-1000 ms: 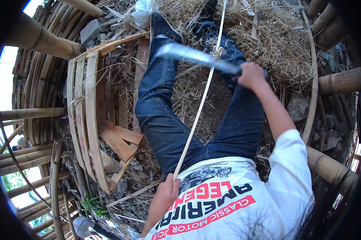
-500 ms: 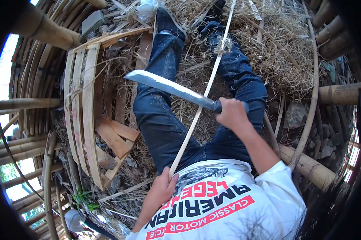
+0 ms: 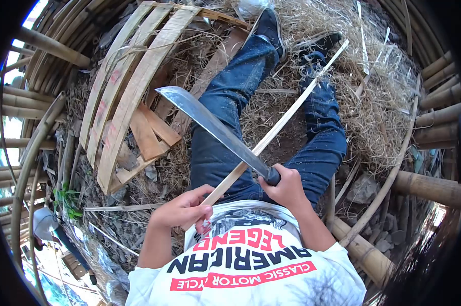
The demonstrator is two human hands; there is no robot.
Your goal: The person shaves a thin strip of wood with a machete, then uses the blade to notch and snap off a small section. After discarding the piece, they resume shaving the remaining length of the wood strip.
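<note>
My right hand (image 3: 286, 188) is closed round the dark handle of a machete (image 3: 212, 127), whose long blade points up and to the left. The blade lies across a long pale bamboo strip (image 3: 286, 118) and seems to touch it, close to the handle. My left hand (image 3: 178, 209) grips the strip near its lower end, in front of the white shirt (image 3: 251, 255). From there the strip slants up and to the right, between my legs and over one shin. Pale shavings cling to the jeans (image 3: 225, 109).
A slatted wooden crate (image 3: 133, 86) with loose board pieces stands to the left. Curly shavings (image 3: 365, 115) are heaped on the right. Bamboo poles (image 3: 427, 188) edge the space, and stones (image 3: 364, 189) lie on the right. A thin strip (image 3: 123, 208) lies on the ground.
The machete and my right hand have come down the strip, closer to my waist. The strip now leans further right. My left hand's grip looks looser around its end, and the view has turned.
</note>
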